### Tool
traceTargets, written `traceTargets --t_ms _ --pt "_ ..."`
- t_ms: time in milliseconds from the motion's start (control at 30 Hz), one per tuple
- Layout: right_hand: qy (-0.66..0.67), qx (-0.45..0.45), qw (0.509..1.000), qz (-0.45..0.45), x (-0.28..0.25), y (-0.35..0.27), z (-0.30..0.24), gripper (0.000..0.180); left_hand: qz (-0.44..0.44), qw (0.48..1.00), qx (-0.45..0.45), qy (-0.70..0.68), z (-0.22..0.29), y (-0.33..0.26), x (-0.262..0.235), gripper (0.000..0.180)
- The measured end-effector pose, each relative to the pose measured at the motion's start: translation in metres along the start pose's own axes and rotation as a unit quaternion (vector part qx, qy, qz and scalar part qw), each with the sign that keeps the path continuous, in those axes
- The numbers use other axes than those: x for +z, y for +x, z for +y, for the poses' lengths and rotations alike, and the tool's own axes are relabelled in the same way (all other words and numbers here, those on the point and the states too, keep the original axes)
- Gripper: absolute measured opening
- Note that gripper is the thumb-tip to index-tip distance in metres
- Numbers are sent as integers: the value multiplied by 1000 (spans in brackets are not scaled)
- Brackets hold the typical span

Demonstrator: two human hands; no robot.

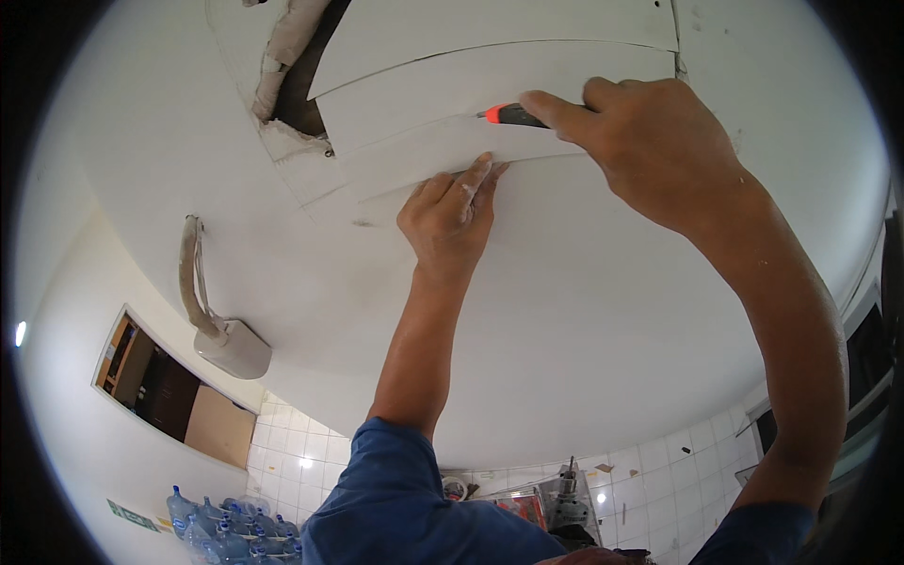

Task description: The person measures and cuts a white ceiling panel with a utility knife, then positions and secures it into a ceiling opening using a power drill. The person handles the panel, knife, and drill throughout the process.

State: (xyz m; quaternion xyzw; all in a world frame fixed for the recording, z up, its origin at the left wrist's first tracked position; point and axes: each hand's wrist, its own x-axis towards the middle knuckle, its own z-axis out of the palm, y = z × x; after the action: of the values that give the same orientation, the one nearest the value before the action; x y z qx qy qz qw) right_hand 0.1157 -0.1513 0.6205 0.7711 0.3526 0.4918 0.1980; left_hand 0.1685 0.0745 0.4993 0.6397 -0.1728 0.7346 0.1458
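Note:
My right hand (659,141) is closed around a utility knife (516,116) with a dark grip and red nose. The blade's tip rests at a faint line running across a white board strip (405,155) on the white surface overhead. Below the knife, my left hand (447,209) has its fingers bent and pressed together at the strip's lower edge, white dust on them. It seems to grip that edge, though part of the hold is hidden. A dark gap separates the strip from another white board (508,28) above it.
Left of the boards is a ragged opening (306,89) with a wrapped pipe (285,42). A white box (234,348) hangs from a conduit. Blue water bottles (226,532) stand at lower left. Tools (568,499) and scraps lie on the tiled floor (650,490).

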Motion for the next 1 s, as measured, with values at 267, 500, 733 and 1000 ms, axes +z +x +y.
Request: traceTargets --t_ms 267,500,733,1000 --pt "-16 7 1000 26 16 -24 24 46 -18 1000 -10 13 -1 1 -2 25" --pt "25 8 999 46 28 -56 58 55 16 1000 -7 23 -7 -5 6 24" --pt "45 1 999 18 25 -74 83 51 19 1000 2 13 -7 -4 7 23" --pt "-137 143 942 -272 5 -60 61 40 -28 999 -11 28 -6 -2 -1 23"
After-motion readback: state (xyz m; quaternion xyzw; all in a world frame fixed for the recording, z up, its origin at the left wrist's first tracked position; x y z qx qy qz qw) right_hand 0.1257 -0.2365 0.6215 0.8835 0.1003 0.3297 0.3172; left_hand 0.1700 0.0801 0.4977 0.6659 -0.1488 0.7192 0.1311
